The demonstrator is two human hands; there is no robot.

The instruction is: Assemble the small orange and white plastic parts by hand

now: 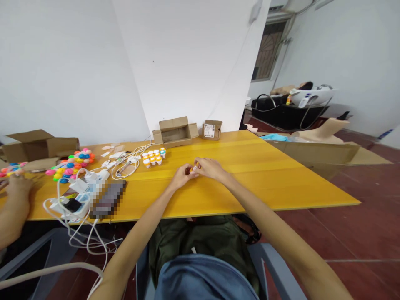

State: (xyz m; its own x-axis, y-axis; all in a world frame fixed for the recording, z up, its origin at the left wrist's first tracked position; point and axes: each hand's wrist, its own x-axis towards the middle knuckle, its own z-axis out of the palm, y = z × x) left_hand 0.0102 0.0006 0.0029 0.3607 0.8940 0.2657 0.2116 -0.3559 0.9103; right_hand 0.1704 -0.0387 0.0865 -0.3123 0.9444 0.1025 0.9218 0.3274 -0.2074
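Note:
Over the middle of the yellow table [250, 166], my left hand [181, 176] and my right hand [208, 167] meet around a small orange and white item [195, 167]. Fingers of both hands are closed on it, and they cover much of its shape. Left of my hands stands a tight group of small white and orange bottle-like pieces [152, 159], one with a teal top. Behind them an open cardboard box [176, 135] lies near the wall, beside a smaller carton [212, 130] with a white label.
A power strip [83, 200] with white cables and a dark phone [109, 199] lie on the left. Colourful balls [73, 164] and an open box [40, 148] are behind them. Another person's hand [18, 189] is at the far left.

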